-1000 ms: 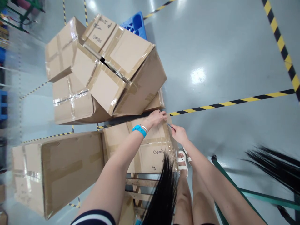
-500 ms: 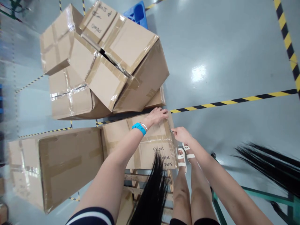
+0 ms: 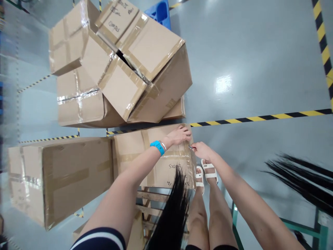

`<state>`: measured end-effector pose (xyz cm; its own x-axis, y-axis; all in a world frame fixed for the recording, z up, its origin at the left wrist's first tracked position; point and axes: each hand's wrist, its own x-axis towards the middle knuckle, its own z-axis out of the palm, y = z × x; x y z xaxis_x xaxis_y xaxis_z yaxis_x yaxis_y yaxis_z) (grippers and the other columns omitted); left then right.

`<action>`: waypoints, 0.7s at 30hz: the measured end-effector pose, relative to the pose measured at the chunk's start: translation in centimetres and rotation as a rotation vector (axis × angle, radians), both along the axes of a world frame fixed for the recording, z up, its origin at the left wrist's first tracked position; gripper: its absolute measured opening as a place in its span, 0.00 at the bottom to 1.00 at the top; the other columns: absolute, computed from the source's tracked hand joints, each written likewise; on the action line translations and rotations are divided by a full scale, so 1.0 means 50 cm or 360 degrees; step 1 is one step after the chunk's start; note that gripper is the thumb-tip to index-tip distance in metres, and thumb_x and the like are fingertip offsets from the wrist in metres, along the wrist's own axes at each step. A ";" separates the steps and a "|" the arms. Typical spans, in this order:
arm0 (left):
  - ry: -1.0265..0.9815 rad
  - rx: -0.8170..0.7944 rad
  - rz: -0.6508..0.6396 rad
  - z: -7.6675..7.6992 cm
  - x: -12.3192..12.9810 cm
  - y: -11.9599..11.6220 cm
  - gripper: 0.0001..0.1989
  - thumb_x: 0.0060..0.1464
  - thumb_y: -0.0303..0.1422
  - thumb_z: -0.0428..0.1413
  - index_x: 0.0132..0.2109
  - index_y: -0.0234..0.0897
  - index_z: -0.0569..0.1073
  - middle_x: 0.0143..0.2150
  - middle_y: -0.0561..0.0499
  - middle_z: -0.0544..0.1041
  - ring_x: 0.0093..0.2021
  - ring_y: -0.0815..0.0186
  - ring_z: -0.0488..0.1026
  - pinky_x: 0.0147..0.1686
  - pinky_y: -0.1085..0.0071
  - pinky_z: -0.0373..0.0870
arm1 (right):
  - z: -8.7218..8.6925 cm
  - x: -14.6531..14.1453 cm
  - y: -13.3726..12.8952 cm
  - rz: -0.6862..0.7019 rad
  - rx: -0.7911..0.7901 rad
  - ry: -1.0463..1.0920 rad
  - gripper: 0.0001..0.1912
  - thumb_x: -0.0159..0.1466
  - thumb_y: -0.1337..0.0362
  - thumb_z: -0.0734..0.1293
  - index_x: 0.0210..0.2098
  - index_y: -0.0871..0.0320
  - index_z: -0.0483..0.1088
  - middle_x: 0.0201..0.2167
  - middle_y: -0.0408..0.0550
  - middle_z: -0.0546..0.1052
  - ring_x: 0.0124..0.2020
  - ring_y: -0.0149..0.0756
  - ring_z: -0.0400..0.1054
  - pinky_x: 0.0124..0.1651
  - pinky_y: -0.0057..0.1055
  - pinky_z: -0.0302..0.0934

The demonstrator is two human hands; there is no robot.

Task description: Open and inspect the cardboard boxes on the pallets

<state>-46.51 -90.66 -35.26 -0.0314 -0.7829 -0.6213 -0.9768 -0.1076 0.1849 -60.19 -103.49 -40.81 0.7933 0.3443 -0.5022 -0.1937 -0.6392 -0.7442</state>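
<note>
A taped cardboard box (image 3: 153, 170) with handwriting on top lies in front of me on a wooden pallet. My left hand (image 3: 180, 134), with a blue band at the wrist, rests on the box top near its right end. Its fingers are apart and slightly bent over the edge, holding nothing. At that same end, my right hand (image 3: 202, 150) pinches a small, thin metallic tool (image 3: 190, 147) against the taped edge. Most of the tool is hidden by the fingers, so its exact kind cannot be made out.
Several large taped cartons (image 3: 145, 69) are stacked just beyond the box. Another carton (image 3: 78, 173) stands to the left. Below are wooden pallet slats (image 3: 153, 196). A blue plastic pallet (image 3: 162, 14), striped floor tape (image 3: 249, 119) and a green metal frame (image 3: 299, 225) are around.
The view has shifted slightly. My left hand has slid a little toward me along the box end, while my right hand stays at the taped edge with the metallic tool.
</note>
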 end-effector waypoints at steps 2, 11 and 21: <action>0.0015 -0.0059 -0.0012 -0.010 -0.008 0.003 0.13 0.61 0.25 0.48 0.45 0.44 0.76 0.49 0.49 0.74 0.52 0.57 0.63 0.46 0.57 0.54 | 0.004 0.002 -0.010 0.0057 0.0044 -0.0012 0.14 0.61 0.72 0.58 0.33 0.56 0.75 0.34 0.50 0.79 0.38 0.38 0.72 0.35 0.29 0.53; 0.0119 -0.0126 0.0054 -0.020 -0.047 -0.007 0.09 0.60 0.26 0.53 0.39 0.41 0.78 0.40 0.49 0.75 0.45 0.59 0.64 0.40 0.60 0.50 | -0.010 -0.005 -0.023 0.0141 0.0069 -0.0042 0.15 0.63 0.70 0.57 0.38 0.56 0.74 0.39 0.51 0.80 0.41 0.38 0.72 0.40 0.29 0.55; -0.0008 0.0076 0.0123 -0.021 -0.085 -0.039 0.09 0.59 0.28 0.54 0.33 0.34 0.78 0.39 0.45 0.78 0.49 0.57 0.63 0.41 0.60 0.51 | -0.014 -0.034 0.013 0.0144 -0.0042 0.0034 0.13 0.62 0.68 0.59 0.40 0.58 0.74 0.38 0.55 0.80 0.40 0.40 0.74 0.38 0.30 0.58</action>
